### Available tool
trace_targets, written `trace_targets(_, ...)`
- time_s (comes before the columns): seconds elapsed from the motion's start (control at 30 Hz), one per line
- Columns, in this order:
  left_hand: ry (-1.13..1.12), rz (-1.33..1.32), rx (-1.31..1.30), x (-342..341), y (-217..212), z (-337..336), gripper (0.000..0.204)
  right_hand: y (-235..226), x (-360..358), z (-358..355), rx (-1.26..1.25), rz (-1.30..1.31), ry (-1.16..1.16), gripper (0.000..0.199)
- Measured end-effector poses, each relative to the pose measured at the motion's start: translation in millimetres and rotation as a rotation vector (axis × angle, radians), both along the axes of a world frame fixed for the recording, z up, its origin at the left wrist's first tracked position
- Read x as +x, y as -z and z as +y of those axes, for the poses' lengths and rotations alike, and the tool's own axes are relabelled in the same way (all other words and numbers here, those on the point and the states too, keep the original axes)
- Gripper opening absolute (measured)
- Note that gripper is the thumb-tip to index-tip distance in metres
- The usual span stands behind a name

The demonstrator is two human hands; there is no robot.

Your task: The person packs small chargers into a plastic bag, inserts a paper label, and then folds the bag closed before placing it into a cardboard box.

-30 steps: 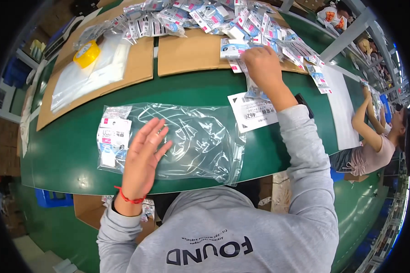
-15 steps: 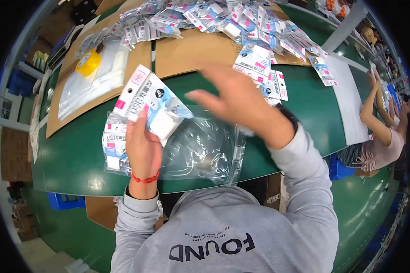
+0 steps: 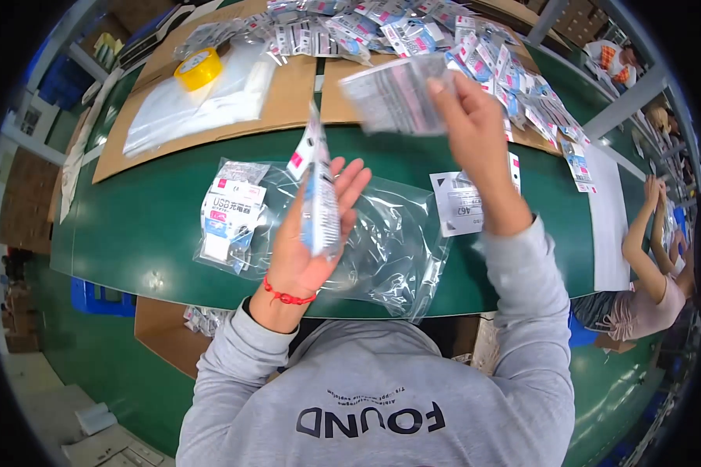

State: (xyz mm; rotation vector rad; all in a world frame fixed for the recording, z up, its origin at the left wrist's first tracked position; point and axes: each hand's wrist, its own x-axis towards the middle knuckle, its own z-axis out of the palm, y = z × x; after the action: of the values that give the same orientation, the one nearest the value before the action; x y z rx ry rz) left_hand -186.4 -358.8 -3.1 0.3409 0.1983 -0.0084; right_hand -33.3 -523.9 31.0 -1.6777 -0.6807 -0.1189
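Left hand (image 3: 308, 241) is up off the green counter (image 3: 132, 226), palm open toward the camera, thumb pinning a slim white-and-blue packet in clear wrap (image 3: 318, 194) that stands on edge against the fingers. Right hand (image 3: 475, 128) is raised higher over the far side, fingers closed on a flat clear-wrapped packet (image 3: 397, 93), blurred in motion. Directly beneath both hands lies the large crinkled clear plastic bag (image 3: 382, 249), flat near the counter's near edge, with more white packets (image 3: 230, 218) already inside at its left end and a white paper label (image 3: 461, 204) just beside its right end. Beyond, brown cardboard sheets (image 3: 210, 124) carry a heap of loose small packets (image 3: 413, 31), a stack of clear bags (image 3: 202, 97) and a yellow tape roll (image 3: 199, 68) toward the far left corner. The risk, I'd say: that upright packet is held by little more than a thumb and could slip out, and the bag's mouth looks collapsed. Half a second ago the left hand held its packet face-on, lower; now it's turned edge-on, and the right hand has swung up with a packet.
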Motion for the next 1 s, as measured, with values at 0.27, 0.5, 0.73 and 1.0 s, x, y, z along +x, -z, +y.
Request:
trace_targets(0.27,-0.160,-0.108,0.397,-11.4,-7.7,20.9,0.035,18.5,-86.9,16.7,0.344,0.647,-0.561,0.046)
trace_targets(0.5,-0.138,-0.139,0.958,-20.4,-5.6,19.4,0.040,13.0,-91.6,8.1,0.263,0.266,-0.403,0.059)
trace_targets(0.73,-0.198,-0.345,1.227,-18.0,3.3,3.8,0.046,13.7,-94.3,2.1,0.186,0.404,-0.352,0.058)
trace_targets(1.0,-0.082,-0.237,1.255,-21.9,3.0,-10.1,0.034,14.0,-114.3,-3.0,0.376,0.420,-0.300,0.047)
